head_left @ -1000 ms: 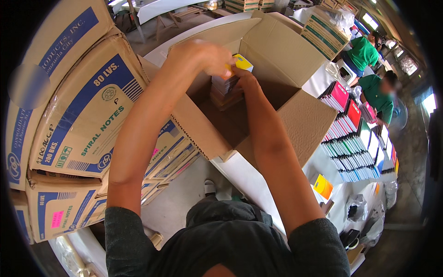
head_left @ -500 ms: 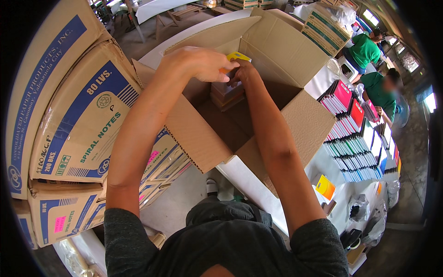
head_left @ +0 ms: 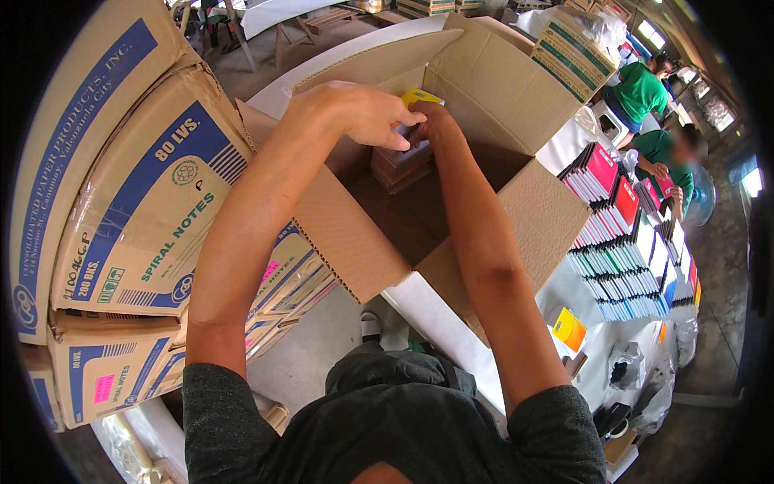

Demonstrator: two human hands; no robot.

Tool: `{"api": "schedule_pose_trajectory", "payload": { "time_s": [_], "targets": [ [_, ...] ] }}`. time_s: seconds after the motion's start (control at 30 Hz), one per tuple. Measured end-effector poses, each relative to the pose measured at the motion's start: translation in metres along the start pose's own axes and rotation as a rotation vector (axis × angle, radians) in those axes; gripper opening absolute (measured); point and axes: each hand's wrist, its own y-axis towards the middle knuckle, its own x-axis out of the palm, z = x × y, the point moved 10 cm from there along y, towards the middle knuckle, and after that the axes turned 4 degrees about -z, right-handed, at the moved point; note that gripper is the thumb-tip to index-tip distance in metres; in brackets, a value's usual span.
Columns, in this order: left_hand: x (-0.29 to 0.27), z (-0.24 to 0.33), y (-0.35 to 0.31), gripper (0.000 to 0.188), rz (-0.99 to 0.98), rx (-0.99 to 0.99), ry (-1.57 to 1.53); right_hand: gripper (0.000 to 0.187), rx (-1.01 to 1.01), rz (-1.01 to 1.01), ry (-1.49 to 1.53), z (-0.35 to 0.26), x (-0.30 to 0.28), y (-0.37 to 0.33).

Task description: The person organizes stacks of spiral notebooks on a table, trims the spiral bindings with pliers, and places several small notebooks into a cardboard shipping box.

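Brown boxes (head_left: 157, 206) by a white table (head_left: 435, 324)

Blue and green print marks the boxes. Both arms bend into an open carton (head_left: 488, 89) with a book stack (head_left: 397, 173) inside. Left hand (head_left: 367, 113): curled, finger and thumb apart. Right hand (head_left: 434, 124): I cannot tell its grip.

Centre: open carton (head_left: 488, 81) on the desk (head_left: 447, 319), notebook stack (head_left: 395, 171) in its far-left part, hands (head_left: 375, 117) over that stack | Left: piled cartons (head_left: 137, 214) | Right: notebook rows (head_left: 614, 278) on the desk, another notebook (head_left: 569, 329) nearer | Behind, right: striped-side carton (head_left: 571, 60) | Beyond the rows: two people (head_left: 645, 90)
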Motion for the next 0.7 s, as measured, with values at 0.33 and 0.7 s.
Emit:
{"api": "schedule_pose_trajectory", "payload": {
  "time_s": [0.33,0.7],
  "targets": [
    [0.001,0.003,0.001,0.060,-0.050,-0.003,-0.035,0.049,-0.015,0.134,-0.184,-0.020,0.049,-0.071],
    [-0.004,0.010,0.007,0.060,-0.019,0.018,-0.046,0.043,-0.037,0.360,-0.186,-0.018,0.027,-0.109]
  ]
}}
